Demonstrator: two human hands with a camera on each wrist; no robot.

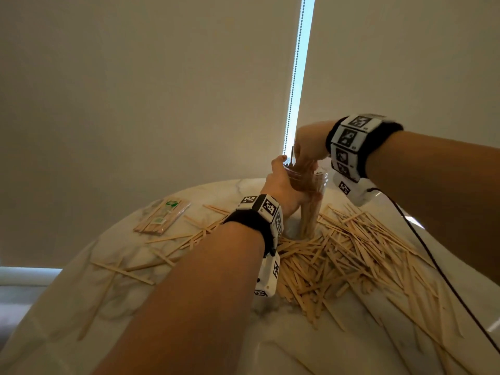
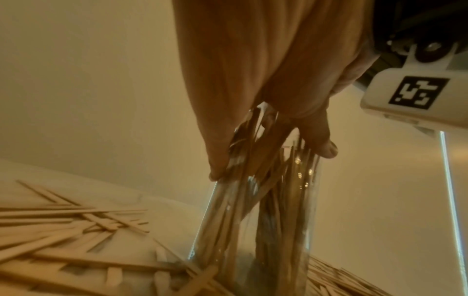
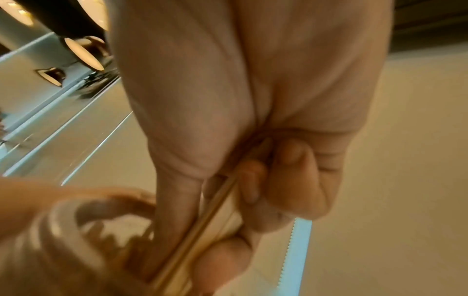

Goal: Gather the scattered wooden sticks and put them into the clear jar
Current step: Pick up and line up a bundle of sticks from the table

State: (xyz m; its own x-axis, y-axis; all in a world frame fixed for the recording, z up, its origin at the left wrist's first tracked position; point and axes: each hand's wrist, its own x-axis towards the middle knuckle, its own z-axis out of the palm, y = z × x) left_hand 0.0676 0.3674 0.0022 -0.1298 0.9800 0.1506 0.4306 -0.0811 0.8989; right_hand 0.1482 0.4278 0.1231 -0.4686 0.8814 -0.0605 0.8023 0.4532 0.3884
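Observation:
A tall clear jar (image 1: 311, 209) stands on the marble table (image 1: 243, 342), with several wooden sticks upright inside it (image 2: 255, 230). My left hand (image 1: 281, 185) grips the jar near its rim, thumb over the top edge. Above the jar's mouth my right hand (image 1: 307, 155) pinches a small bundle of sticks (image 3: 210, 226), whose lower ends reach down into the jar. A big heap of loose sticks (image 1: 346, 261) lies around the jar's base and to its right. More sticks (image 1: 167, 247) are scattered to the left.
A sealed packet of sticks (image 1: 162, 216) lies at the table's far left. A black cable (image 1: 433, 261) runs from my right wrist across the heap. A roller blind with a bead chain (image 1: 293, 77) hangs just behind the table.

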